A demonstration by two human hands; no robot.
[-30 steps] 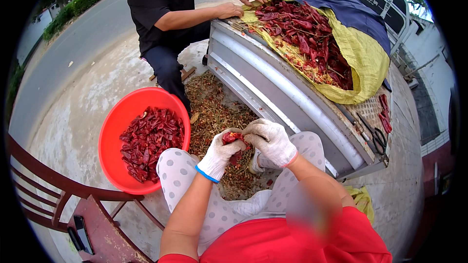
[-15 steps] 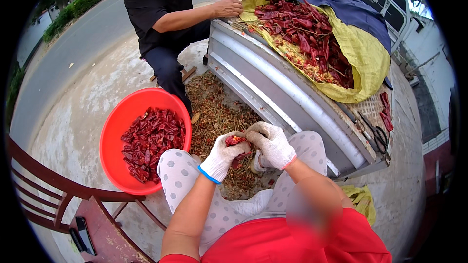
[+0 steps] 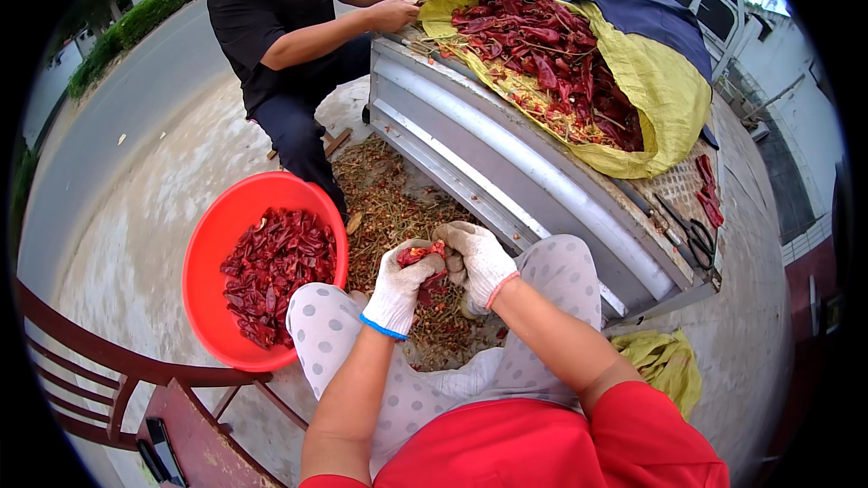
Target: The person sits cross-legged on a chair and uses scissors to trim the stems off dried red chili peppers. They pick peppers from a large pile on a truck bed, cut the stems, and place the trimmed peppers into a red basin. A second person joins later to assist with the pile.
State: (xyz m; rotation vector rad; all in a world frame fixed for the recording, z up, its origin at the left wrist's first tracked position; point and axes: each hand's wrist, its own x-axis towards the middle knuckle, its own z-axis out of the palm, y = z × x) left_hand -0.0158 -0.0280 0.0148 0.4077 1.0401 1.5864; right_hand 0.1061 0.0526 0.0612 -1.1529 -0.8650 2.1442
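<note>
Both my hands wear white knit gloves and meet above my knees. My left hand grips a dried red chili, and my right hand pinches the same chili from the other side. Below them lies a heap of chili stems and seeds on the ground. A red plastic basin with several trimmed red chili pieces stands to my left. More whole dried chilies lie on a yellow cloth on the metal flatbed ahead.
Another person in black sits at the far side, hands on the yellow cloth. Black scissors lie on the flatbed's right end. A dark wooden chair stands at lower left. A crumpled yellow bag lies at right.
My hands have stayed together on the chili, shifting only slightly. The other person's hands have moved a little along the cloth's edge.
</note>
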